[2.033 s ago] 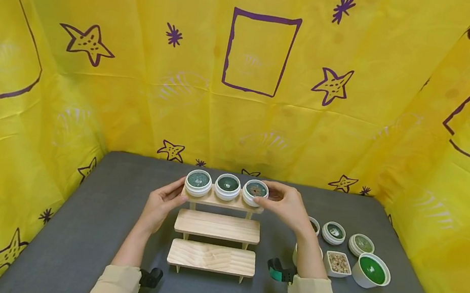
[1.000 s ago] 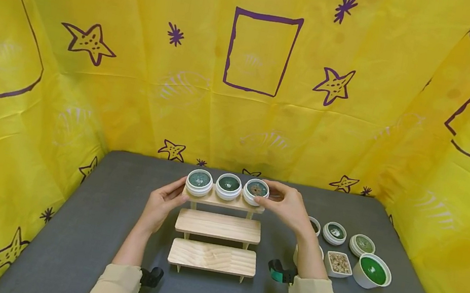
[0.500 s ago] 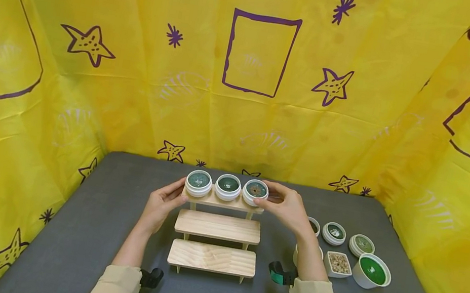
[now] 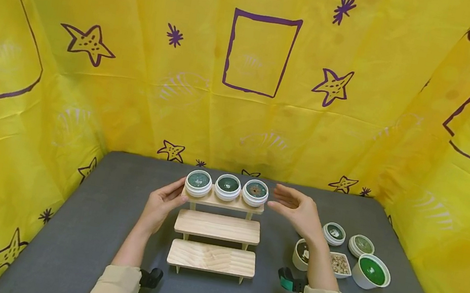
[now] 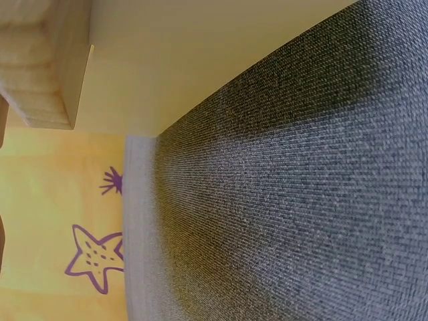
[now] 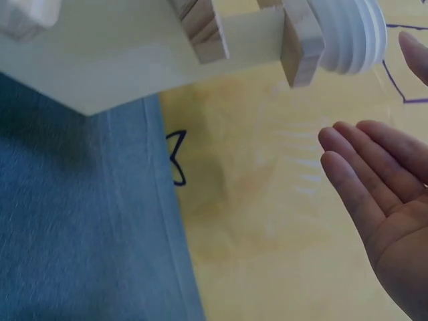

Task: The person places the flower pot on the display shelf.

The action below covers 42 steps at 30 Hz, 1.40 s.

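A three-tier wooden display stand (image 4: 217, 227) holds three small white ribbed bowls side by side on its top shelf. The left bowl (image 4: 198, 183) has a blue-green filling, the middle bowl (image 4: 227, 187) a dark green one. Brown specks dot the filling of the right bowl (image 4: 255, 192). My left hand (image 4: 161, 205) holds the left end of the top shelf, thumb in front and fingers behind, close to the left bowl. To the right of the right bowl, my right hand (image 4: 298, 212) is apart from it, fingers extended and nothing held; the right wrist view shows its palm.
Right of the stand are a small bowl (image 4: 334, 233), a light green-filled bowl (image 4: 361, 245), a square dish of pebble-like bits (image 4: 339, 264), a larger bright green-filled cup (image 4: 372, 271) and a dark-filled cup (image 4: 302, 254), partly behind my right forearm. Yellow cloth (image 4: 237, 131) walls the grey table.
My right hand has let go of the right bowl and moved a little to the right, its fingers spreading from it. The left hand, the stand and the bowls stay where they were.
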{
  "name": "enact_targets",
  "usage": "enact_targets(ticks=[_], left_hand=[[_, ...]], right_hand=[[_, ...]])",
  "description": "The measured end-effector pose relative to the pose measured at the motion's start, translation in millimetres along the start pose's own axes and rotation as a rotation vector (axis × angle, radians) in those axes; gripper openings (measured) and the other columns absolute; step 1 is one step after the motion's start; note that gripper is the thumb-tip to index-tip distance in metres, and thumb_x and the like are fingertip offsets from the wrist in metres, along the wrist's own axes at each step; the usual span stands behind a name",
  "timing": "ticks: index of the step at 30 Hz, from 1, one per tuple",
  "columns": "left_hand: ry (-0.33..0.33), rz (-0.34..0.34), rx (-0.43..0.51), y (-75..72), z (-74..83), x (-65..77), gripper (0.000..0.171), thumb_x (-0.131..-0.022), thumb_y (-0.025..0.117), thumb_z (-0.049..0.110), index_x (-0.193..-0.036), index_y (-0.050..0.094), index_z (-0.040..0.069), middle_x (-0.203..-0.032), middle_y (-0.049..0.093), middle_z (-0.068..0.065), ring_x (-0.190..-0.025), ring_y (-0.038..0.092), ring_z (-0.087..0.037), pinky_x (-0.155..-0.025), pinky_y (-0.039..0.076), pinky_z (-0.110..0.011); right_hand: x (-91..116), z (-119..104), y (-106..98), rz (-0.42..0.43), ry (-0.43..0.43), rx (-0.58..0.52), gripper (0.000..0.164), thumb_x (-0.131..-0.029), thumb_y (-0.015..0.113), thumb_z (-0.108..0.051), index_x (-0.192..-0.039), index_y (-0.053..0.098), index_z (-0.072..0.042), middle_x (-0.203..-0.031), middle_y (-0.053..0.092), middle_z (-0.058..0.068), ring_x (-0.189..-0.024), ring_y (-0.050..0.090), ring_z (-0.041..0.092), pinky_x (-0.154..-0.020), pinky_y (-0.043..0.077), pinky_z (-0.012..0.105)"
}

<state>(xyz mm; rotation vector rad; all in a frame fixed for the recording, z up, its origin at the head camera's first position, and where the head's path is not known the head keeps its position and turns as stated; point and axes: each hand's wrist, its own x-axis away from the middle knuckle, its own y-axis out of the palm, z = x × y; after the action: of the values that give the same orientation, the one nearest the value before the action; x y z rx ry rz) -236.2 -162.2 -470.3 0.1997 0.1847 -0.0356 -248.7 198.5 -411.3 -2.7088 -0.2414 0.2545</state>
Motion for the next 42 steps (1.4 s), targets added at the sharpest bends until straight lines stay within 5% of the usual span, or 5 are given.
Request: enact_targets(ticks=[9, 18, 27, 42], left_hand=[[-0.011, -0.018, -0.008, 0.2, 2.7, -0.6, 0.059, -0.088, 0.062, -0.011, -0.144, 0.041, -0.012, -0.117, 0.065, 0.027, -0.114, 0.06, 0.01, -0.092, 0.053, -0.011], [-0.022, -0.013, -0.019, 1.6, 3.4, -0.5, 0.059, -0.088, 0.062, -0.011, -0.144, 0.041, -0.012, -0.116, 0.065, 0.028, -0.112, 0.06, 0.01, -0.092, 0.053, -0.011], [-0.016, -0.01, -0.032, -0.3, 1.6, 0.2, 0.059, -0.088, 0.064, -0.009, -0.143, 0.042, -0.011, -0.116, 0.065, 0.027, -0.113, 0.06, 0.01, -0.092, 0.053, -0.011], [-0.014, -0.004, -0.029, -0.8, 2.2, 0.8, 0.059, -0.088, 0.064, -0.009, -0.143, 0.042, -0.012, -0.116, 0.065, 0.027, -0.113, 0.06, 0.009, -0.093, 0.052, -0.011]], right_hand=[[20, 13, -16, 0.062, 0.027, 0.035, 0.059, -0.087, 0.075, -0.034, -0.14, 0.056, -0.014, -0.135, 0.063, 0.015, -0.123, 0.064, 0.032, -0.095, 0.056, 0.02], [41, 20, -49, 0.161, 0.044, 0.099, 0.06, -0.091, 0.071, -0.035, -0.143, 0.053, -0.014, -0.139, 0.06, 0.017, -0.104, 0.061, -0.014, -0.087, 0.049, 0.005], [63, 31, -75, 0.267, 0.1, 0.071, 0.06, -0.09, 0.073, -0.032, -0.144, 0.052, -0.016, -0.12, 0.063, -0.028, -0.103, 0.06, -0.017, -0.084, 0.05, 0.004], [91, 51, -90, 0.474, 0.146, 0.118, 0.059, -0.088, 0.075, -0.026, -0.14, 0.055, -0.009, -0.108, 0.06, -0.037, -0.097, 0.055, -0.025, -0.083, 0.045, -0.002]])
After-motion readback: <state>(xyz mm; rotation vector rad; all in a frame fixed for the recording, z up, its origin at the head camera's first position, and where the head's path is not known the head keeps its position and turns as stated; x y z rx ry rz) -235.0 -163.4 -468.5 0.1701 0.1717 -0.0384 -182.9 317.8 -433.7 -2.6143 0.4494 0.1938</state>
